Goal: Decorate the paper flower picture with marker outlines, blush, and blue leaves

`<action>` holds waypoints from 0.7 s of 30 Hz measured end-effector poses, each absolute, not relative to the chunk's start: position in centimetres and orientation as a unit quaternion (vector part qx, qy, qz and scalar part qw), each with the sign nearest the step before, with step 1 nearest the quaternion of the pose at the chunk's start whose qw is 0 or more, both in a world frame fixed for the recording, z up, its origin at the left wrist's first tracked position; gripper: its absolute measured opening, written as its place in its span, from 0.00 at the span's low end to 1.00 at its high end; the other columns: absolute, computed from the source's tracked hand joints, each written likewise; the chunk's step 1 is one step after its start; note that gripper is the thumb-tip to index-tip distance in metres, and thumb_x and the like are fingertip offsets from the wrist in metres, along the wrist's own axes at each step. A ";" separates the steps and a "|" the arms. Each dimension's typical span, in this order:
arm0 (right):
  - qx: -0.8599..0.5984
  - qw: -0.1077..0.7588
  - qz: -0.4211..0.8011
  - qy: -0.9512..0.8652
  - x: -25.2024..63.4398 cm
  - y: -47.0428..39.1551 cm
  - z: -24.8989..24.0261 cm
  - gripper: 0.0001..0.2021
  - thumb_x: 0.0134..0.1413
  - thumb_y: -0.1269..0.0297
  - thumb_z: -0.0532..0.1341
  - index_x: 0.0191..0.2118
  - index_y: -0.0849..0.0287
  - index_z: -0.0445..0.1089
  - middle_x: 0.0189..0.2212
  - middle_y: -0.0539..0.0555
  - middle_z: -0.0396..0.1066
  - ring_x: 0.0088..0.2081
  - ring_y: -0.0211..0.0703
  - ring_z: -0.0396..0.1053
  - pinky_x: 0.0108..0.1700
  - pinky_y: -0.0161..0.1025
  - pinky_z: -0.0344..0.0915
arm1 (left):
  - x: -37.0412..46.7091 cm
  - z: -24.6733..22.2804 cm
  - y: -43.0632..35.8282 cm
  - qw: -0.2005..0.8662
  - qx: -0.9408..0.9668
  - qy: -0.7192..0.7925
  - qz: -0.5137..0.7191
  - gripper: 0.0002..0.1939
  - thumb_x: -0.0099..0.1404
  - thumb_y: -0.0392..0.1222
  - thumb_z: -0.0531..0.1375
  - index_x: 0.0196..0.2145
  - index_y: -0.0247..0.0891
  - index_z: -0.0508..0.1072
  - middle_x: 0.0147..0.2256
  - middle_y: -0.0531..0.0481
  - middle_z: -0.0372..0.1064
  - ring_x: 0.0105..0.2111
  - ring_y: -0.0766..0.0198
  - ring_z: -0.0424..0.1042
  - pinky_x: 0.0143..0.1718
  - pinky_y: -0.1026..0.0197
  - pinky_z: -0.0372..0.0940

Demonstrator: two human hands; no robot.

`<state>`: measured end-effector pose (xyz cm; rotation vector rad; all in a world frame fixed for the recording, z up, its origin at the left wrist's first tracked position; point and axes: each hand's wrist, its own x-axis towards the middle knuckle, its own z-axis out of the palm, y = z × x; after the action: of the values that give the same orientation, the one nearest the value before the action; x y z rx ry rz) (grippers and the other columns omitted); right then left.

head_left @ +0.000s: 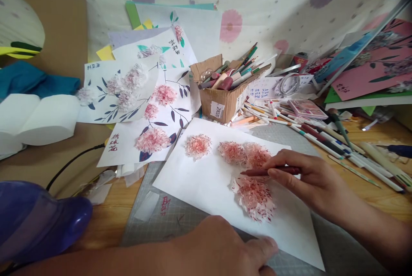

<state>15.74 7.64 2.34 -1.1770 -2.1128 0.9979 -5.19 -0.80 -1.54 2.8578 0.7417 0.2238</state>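
Note:
A white sheet [199, 181] lies slanted on a grey cutting mat [138, 220]. It bears several raised, ruffled pink flowers with dark red tips: one at the left [198, 146], two joined near the top right, and a larger one [254, 196] below them. My right hand [299, 177] grips a dark red pen [257, 172], its tip pointing left just above the large flower; whether it touches is unclear. At the sheet's lower edge is my left hand [231, 246], with a finger stretched out onto the paper and nothing seen in it.
Finished flower sheets [128, 95] overlap at the back left. A cardboard box [212, 104] of pens stands behind the sheet. Loose pens [322, 138] spread at the right. A purple object [38, 220] and an open blank book [48, 117] are at the left.

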 end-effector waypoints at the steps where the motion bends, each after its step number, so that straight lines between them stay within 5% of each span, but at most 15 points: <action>1: -0.439 0.257 0.364 -0.780 15.7 7.6 2.3 0.10 0.56 0.57 0.58 0.34 0.57 0.72 0.34 0.56 0.77 0.35 0.47 0.74 0.35 0.39 0.69 | -5.2 -1.5 -0.8 0.088 0.961 0.249 0.081 0.15 0.68 0.46 0.53 0.50 0.40 0.67 0.16 0.61 0.66 0.09 0.65 0.60 0.07 0.62 0.45; 12: -0.438 0.260 0.342 -0.790 15.5 7.6 2.2 0.10 0.57 0.58 0.58 0.34 0.57 0.73 0.33 0.56 0.77 0.34 0.45 0.74 0.34 0.38 0.70 | -5.1 -1.5 -0.8 0.106 0.962 0.243 0.067 0.10 0.69 0.46 0.52 0.44 0.43 0.69 0.16 0.61 0.65 0.10 0.65 0.57 0.07 0.63 0.41; 17: -0.434 0.269 0.305 -0.804 15.5 7.6 2.0 0.09 0.56 0.60 0.57 0.33 0.58 0.73 0.31 0.55 0.76 0.32 0.42 0.74 0.32 0.37 0.69 | -5.3 -1.2 -0.7 0.114 0.964 0.228 0.074 0.05 0.66 0.46 0.56 0.38 0.45 0.68 0.34 0.62 0.73 0.11 0.67 0.51 0.07 0.60 0.36; 21: -0.433 0.266 0.304 -0.806 15.5 7.6 2.0 0.10 0.56 0.60 0.57 0.33 0.58 0.73 0.30 0.55 0.76 0.32 0.43 0.74 0.32 0.36 0.69 | -5.4 -1.3 -0.7 0.102 0.965 0.226 0.087 0.05 0.65 0.46 0.56 0.35 0.44 0.68 0.34 0.62 0.72 0.11 0.67 0.50 0.07 0.60 0.35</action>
<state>15.55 7.58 2.01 -1.1698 -2.1766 0.8197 -5.38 -0.66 -1.28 2.8491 0.6679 0.2569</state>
